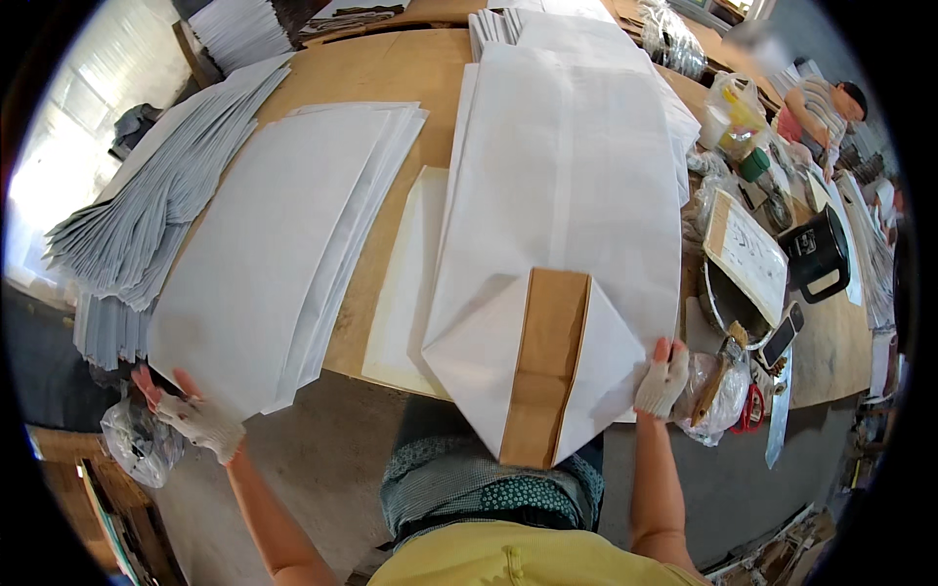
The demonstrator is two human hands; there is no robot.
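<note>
A tall white paper bag (pixel 606 176) lies on a pile of similar sheets, its near end spread into a pointed diamond with a brown paper strip (pixel 545 366) down the middle. At the bag's lower right edge is my right hand (pixel 662 379), in a white fingerless glove; its fingers are stretched out and the thumb is hidden. My left hand (pixel 200 420), gloved the same way, has its fingers spread beside the near corner of a stack of white paper sheets (pixel 274 234). I cannot tell whether it touches them. Nothing shows in either palm.
Folded grey-white paper (pixel 166 215) fans out at the far left. On the right are a pot with a board on top (pixel 747 249), a black mug (pixel 819 249), a phone (pixel 782 335), red-handled scissors (pixel 750 408) and plastic bags. Another person (pixel 821 109) sits at the back right.
</note>
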